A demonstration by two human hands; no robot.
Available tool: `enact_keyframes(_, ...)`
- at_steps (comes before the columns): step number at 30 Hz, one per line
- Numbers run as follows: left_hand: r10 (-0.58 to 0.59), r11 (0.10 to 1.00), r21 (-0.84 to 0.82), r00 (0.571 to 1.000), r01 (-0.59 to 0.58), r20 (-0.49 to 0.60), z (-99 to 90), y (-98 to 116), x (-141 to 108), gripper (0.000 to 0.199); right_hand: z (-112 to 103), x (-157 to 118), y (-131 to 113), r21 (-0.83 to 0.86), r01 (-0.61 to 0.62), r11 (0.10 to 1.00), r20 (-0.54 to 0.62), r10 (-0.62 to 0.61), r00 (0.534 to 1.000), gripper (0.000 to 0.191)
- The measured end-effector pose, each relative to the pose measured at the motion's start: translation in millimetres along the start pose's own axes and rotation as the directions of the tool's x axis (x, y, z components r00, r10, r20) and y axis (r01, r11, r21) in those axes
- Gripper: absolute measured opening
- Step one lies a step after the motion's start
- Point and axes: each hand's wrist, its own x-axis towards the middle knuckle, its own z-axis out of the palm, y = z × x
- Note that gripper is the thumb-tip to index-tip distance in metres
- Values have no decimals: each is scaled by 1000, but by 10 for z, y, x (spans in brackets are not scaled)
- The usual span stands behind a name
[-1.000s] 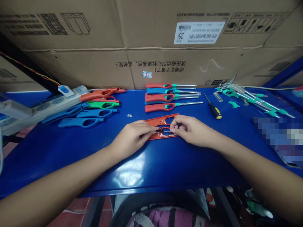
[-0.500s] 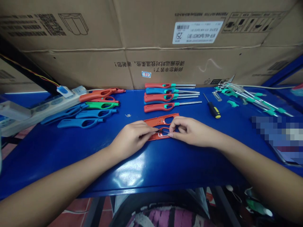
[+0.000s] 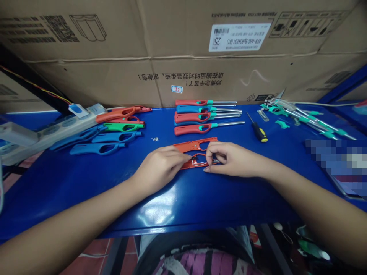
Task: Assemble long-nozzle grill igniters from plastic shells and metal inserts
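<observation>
My left hand is closed, thumb and fingertips pinching a small dark part at the handle opening of an orange lighter shell half. A thin white wire curves through this shell. My right hand is closed over the shell's front end, fingers curled and thumb low beside the wire's end. What its fingertips grip is hidden. Just behind, the other orange shell half lies with its inside up, its front end partly covered by my right hand.
Several assembled lighters lie behind. On the left are loose coloured shells and a power strip. A screwdriver, metal tubes with green parts and tiny white bits lie around. A cardboard box stands at the back.
My right fingertips have shifted slightly down and forward along the shell, from the handle opening toward its front end. My left hand stays nearly still at the dark part.
</observation>
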Motion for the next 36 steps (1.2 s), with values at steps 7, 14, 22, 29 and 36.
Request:
enact_keyframes(7, 23, 942, 329, 992, -63, 125, -37, 214, -39, 31, 52, 33, 49, 22, -27, 999, -29, 28, 999, 18)
enact_keyframes(14, -98, 912, 409, 982, 23, 164, -40, 446, -73, 36, 57, 40, 59, 67, -22, 997, -45, 25, 999, 16)
enact_keyframes(22, -188, 900, 431, 950, 66, 249, -46, 538, -107, 41, 54, 49, 69, 83, -7, 997, -52, 11, 999, 18)
enact_keyframes(29, -175, 942, 319, 962, 102, 209, -31, 380, -165, 42, 12, 5, 38, 77, -21, 997, -19, 23, 1000, 20)
enact_keyframes(36, -96, 950, 312, 975, 29, 201, -41, 326, -105, 31, -47, -40, 23, 7, 107, 994, 27, -107, 994, 22)
